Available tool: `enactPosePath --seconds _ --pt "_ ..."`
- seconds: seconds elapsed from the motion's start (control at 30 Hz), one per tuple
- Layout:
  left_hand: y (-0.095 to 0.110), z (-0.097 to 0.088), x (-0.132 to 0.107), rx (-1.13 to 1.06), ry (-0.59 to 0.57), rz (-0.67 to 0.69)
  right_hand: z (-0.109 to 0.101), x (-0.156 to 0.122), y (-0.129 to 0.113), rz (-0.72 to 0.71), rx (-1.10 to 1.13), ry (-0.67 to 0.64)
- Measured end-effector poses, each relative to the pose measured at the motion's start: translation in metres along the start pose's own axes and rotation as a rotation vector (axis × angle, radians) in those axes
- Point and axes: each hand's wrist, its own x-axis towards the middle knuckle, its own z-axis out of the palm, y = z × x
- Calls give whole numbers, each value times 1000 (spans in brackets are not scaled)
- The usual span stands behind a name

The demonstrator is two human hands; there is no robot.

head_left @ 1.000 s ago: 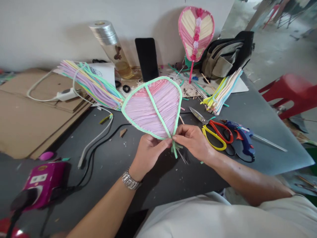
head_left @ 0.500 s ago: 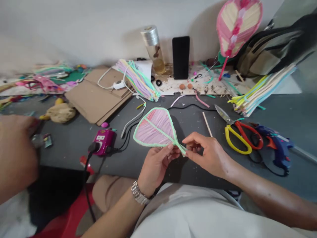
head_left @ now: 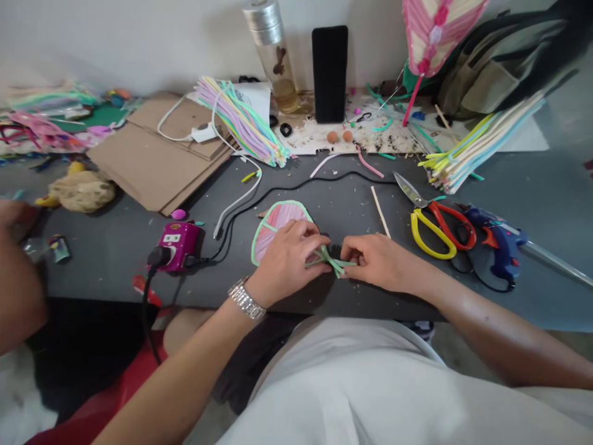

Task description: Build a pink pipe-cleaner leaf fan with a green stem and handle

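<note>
- The dark grey surface (head_left: 556, 198) carries all the craft things. Flat cardboard sheets (head_left: 152, 154) lie at its far left and a bag (head_left: 491, 74) leans at the far right.
- Two straw bundles lie well apart: a pastel bundle (head_left: 241, 120) beside the cardboard and a yellow-and-blue bundle (head_left: 482, 148) below the bag. A finished fan (head_left: 435, 31) stands upright against the wall.
- The pink fan (head_left: 273, 225) with its green edging lies flat on the surface near the front edge, between the magenta socket block (head_left: 178, 244) and the scissors (head_left: 435, 225). A blue glue gun (head_left: 495, 247) lies just beside the scissors.
- The left hand (head_left: 287, 259) lies over the fan's narrow end. Its grip is pressed together at the neck, pinning the fan down.
- The right hand (head_left: 382, 262) has its grip pinched on the green strip ends (head_left: 336, 264), which cross where the edging meets.
- The step in hand looks like working those loose ends together at the neck. Whether they are tied or only crossed is hidden by the fingers.
- Handling the ends further calls for the left hand's pressure to hold the neck and for an even pull, since the thin strips look springy.
- A wooden stick (head_left: 380, 212) lies apart, beyond the right hand. Another person's hand (head_left: 18, 272) shows blurred at the left edge.
</note>
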Motion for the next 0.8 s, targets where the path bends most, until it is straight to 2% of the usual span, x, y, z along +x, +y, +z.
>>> enactPosePath --seconds 0.13,0.2,0.27,0.37,0.4,0.5,0.53,0.63,0.73,0.8 --pt "3 22 -2 -38 62 6 1 -11 2 -8 -78 16" --pt "5 27 -6 -57 120 5 -5 -24 6 -12 -97 106" --pt "5 29 -8 -86 171 6 -16 -43 15 37 -90 265" --pt "3 25 -8 -184 215 -25 -41 -83 41 272 -119 526" --pt "2 22 -8 -226 216 -48 -50 -98 52 364 -182 650" --pt "0 16 -4 -330 173 -121 -66 -142 92 576 -368 865" --pt "-1 14 -3 -351 157 -136 -68 -153 105 610 -376 898" --pt "-2 12 0 -373 145 -182 -65 -171 137 758 -336 812" --pt "-4 12 0 -365 147 -213 -54 -162 150 845 -313 751" --pt "-5 13 -1 -359 150 -214 -48 -150 150 844 -319 801"
